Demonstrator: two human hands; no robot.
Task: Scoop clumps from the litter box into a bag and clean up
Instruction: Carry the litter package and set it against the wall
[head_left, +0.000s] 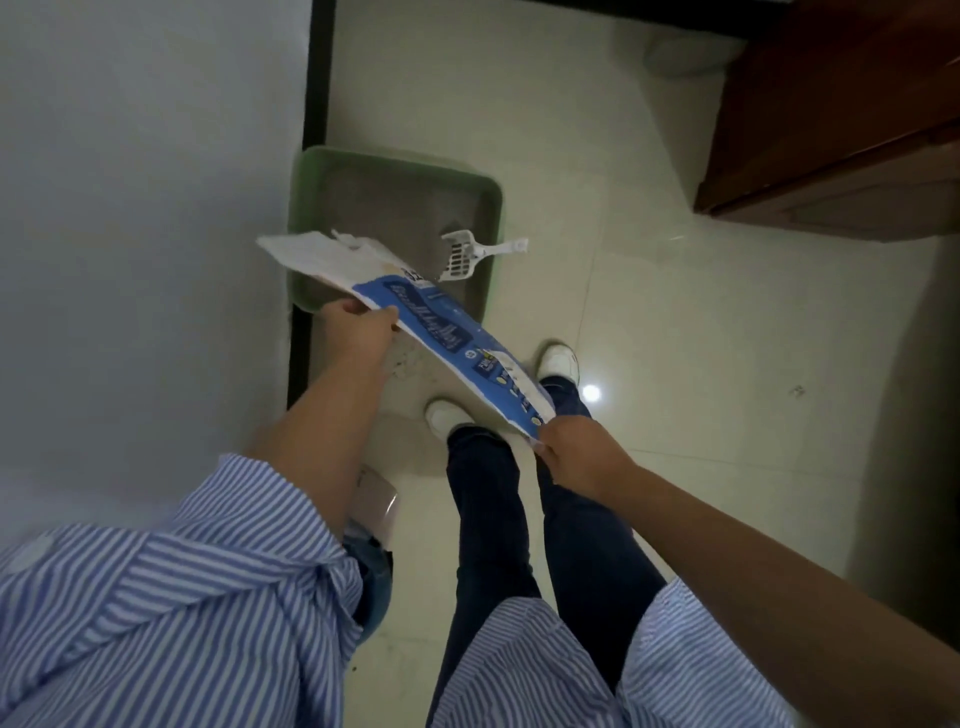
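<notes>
Presently both hands grip the blue-and-white bag: left hand mid-edge, right hand at one end. Bag flat; needs opening before scoop lifts clumps from litter box.

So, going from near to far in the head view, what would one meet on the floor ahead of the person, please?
Shoes → litter box with its scoop → dark wooden cabinet.

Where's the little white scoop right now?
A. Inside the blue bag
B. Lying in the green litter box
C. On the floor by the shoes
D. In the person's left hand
B: the white scoop lies in the green litter box, its handle over the rim, while both hands hold the blue bag.
</notes>
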